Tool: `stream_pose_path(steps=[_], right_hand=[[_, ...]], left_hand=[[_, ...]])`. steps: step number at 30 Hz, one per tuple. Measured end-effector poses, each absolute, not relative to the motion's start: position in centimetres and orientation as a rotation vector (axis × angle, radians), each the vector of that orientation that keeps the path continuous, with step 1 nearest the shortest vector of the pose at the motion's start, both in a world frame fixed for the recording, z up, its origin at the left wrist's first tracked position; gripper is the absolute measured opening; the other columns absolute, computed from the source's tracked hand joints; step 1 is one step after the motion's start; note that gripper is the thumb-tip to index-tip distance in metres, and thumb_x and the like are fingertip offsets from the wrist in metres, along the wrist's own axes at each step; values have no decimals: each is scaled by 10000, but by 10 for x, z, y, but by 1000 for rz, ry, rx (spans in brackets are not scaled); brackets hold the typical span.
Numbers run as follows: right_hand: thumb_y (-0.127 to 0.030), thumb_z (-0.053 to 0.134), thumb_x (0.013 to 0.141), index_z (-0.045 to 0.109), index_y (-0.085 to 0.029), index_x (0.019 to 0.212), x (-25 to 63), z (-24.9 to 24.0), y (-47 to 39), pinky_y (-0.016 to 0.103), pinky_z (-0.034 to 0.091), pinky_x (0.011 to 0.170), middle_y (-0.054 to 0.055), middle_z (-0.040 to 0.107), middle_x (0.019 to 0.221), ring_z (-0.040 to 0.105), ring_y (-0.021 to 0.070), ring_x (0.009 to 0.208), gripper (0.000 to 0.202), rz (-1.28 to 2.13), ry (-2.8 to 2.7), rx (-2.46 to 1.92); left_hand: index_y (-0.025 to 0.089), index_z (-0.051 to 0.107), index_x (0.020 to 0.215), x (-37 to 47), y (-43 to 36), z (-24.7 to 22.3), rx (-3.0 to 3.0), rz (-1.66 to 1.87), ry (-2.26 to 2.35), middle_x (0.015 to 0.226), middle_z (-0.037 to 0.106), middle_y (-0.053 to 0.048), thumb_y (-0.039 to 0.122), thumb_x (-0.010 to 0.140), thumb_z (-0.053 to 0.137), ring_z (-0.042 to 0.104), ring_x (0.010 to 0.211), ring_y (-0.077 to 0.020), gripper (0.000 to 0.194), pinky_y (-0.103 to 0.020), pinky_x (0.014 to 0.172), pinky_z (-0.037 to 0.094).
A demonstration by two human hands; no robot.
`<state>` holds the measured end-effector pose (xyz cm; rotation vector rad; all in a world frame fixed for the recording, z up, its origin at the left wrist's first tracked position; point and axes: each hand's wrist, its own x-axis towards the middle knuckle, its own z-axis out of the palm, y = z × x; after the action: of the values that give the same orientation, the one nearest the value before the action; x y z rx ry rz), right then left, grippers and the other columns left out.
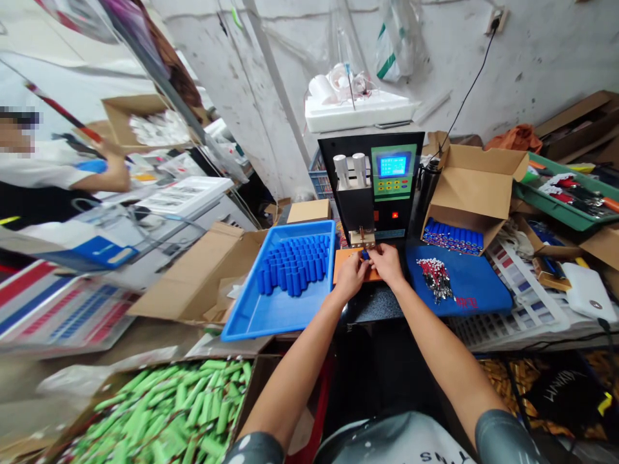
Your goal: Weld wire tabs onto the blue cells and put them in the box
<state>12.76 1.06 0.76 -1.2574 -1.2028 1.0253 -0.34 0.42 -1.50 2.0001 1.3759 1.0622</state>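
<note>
Two hands (351, 274) hold one blue cell (365, 255) below two silver cylinders (359, 170)

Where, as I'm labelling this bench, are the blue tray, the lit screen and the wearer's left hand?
Blue tray (273, 314): head view, bare floor, near end.
Lit screen (393, 166): head view, middle of the display.
Left hand (351, 274): head view, back of the hand.
</note>
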Motion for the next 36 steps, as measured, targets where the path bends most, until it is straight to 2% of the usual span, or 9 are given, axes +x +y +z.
stream_pose_path(steps=[22, 32, 36], right_hand=[[-378, 635, 769, 579, -193, 659, 126, 10, 9, 226, 465, 446, 22, 646, 631, 595, 142, 513, 222, 1023, -1202, -1260], [-408, 632, 768, 599, -183, 706, 131, 9, 4, 210, 451, 457, 8, 623, 613, 572, 124, 514, 236, 1093, -1204, -1192], [-396, 640, 751, 591, -184, 700, 141, 8, -5, 215, 444, 452, 5, 613, 612, 562, 125, 508, 224, 1135, -1207, -1205]], left_hand=[[188, 516, 839, -3, 3, -13, 1943, 1081, 1355, 759, 569, -25, 245, 892, 500, 529, 677, -159, 79, -273, 636, 389], [178, 594, 1005, -3, 3, -15, 1848, 1102, 1278, 866, 639, -43, 297, 888, 533, 575, 717, -150, 178, -258, 652, 431], [170, 618, 959, -1, 2, -14, 1756, 1133, 1270, 770, 623, -17, 310, 857, 564, 544, 646, -130, 181, -237, 610, 412]])
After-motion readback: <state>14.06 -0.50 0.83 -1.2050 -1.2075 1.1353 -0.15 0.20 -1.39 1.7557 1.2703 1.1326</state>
